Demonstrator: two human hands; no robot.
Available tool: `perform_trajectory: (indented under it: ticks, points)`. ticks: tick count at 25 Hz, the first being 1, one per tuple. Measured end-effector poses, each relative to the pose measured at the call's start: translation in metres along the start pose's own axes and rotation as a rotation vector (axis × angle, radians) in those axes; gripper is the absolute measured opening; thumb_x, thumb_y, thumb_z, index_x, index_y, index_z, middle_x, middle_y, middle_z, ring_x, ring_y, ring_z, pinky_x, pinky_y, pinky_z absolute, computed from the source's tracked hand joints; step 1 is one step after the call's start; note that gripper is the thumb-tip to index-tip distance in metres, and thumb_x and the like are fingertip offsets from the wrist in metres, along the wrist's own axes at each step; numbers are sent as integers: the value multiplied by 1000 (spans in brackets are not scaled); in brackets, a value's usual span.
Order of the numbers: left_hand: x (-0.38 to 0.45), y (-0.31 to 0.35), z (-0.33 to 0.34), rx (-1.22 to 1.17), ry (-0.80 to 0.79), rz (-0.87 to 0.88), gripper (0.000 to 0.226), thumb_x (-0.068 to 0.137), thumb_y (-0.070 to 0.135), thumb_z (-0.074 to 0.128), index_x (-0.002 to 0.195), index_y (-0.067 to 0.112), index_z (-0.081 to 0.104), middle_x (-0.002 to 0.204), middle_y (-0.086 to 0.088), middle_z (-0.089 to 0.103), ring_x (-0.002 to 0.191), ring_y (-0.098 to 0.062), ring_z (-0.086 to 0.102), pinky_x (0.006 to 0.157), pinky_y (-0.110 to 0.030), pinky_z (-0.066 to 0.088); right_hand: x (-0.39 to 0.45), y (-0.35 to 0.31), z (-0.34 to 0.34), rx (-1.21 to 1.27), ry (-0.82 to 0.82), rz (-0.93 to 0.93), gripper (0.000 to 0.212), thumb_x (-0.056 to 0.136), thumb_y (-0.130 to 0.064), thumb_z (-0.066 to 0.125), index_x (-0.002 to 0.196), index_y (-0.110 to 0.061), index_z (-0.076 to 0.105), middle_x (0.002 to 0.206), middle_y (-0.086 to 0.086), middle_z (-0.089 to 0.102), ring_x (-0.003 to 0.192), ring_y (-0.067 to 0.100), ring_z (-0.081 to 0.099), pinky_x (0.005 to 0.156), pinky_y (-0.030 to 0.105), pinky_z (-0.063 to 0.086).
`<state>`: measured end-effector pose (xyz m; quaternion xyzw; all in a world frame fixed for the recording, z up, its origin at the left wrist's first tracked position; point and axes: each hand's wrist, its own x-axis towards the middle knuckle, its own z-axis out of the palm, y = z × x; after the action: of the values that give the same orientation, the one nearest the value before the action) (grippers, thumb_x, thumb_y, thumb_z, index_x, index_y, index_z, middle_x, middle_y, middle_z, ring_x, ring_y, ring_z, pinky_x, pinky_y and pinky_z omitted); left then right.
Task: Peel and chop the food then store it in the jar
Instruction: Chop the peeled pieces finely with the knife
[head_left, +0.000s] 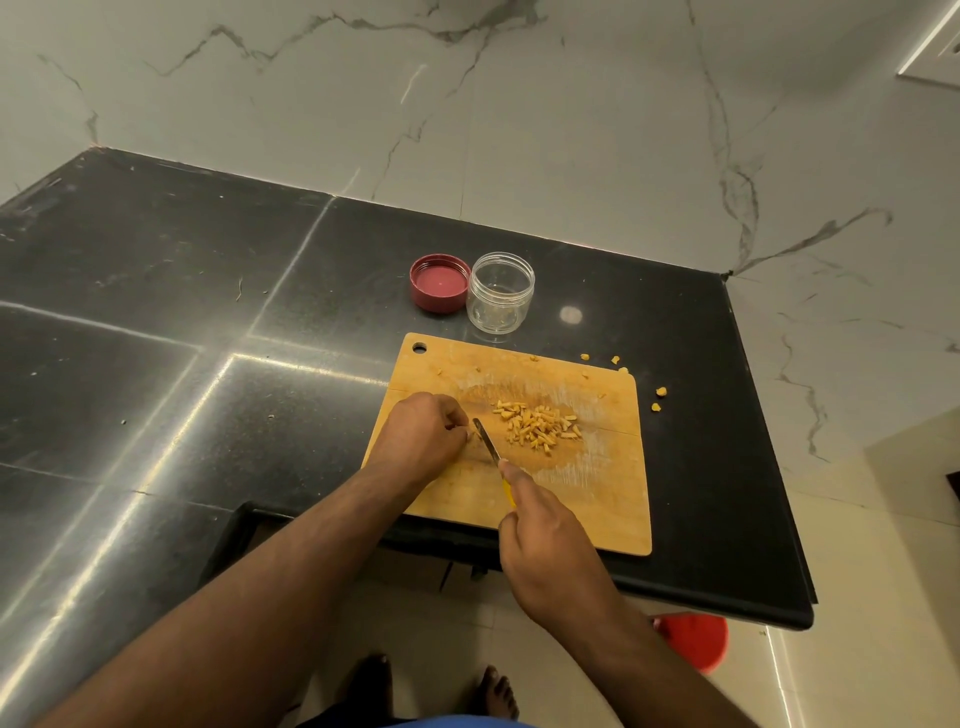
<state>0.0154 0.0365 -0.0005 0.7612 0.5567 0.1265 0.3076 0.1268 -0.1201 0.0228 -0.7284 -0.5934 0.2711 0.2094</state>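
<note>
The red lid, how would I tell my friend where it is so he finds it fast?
Find the wooden cutting board on the black counter. Just beyond its far edge stand two round things side by side. The red lid is the left one, lying upside down beside the clear jar, and it is low and coloured, not see-through.

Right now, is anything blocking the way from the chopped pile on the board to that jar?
Nothing visible does. The pile lies mid-board, and the jar stands open just beyond the board's far edge. Its red lid is off, resting to the jar's left, clear of that path. Both hands are on the near side.
</note>
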Motion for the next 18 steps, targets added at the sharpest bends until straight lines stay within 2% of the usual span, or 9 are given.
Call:
perform_trajectory:
  ticks: [3, 9, 15, 18]
  points:
    - [1, 1, -1, -9, -10, 8, 10, 90, 22, 68, 95, 21, 77, 89, 8, 71, 76, -6, 59, 55, -16, 37, 8, -3, 2, -41, -24, -2, 53, 103, -20, 33, 155, -23, 23, 150, 0, 42, 133, 13, 42, 109, 27, 37]
    - [3, 2, -1, -5, -16, 4, 9, 90, 21, 68, 92, 20, 76, 85, 8, 70, 75, -8, 59, 55, -17, 38, 0, -6, 5, -75, -33, 8, 54, 103, -24, 33, 155, -26, 19, 137, 2, 49, 115, 17, 51, 98, 33, 45]
    - [3, 0, -1, -1, -32, 7, 12, 91, 19, 67, 99, 19, 76, 91, 7, 70, 80, -7, 60, 57, -15, 39, -22, -2, -4, -13, 4, 19, 53, 104, -23, 34, 155, -27, 21, 139, -5, 47, 111, 5, 47, 94, 17, 40]
    - [1, -1, -3, -3, -28, 7, 17, 92, 18, 66, 105, 20, 76, 100, 6, 72, 86, -6, 60, 61, -14, 40, -12, -2, -3, -7, 17, 5, 53, 104, -22, 35, 155, -25, 23, 144, -3, 46, 121, 7, 47, 100, 21, 40]
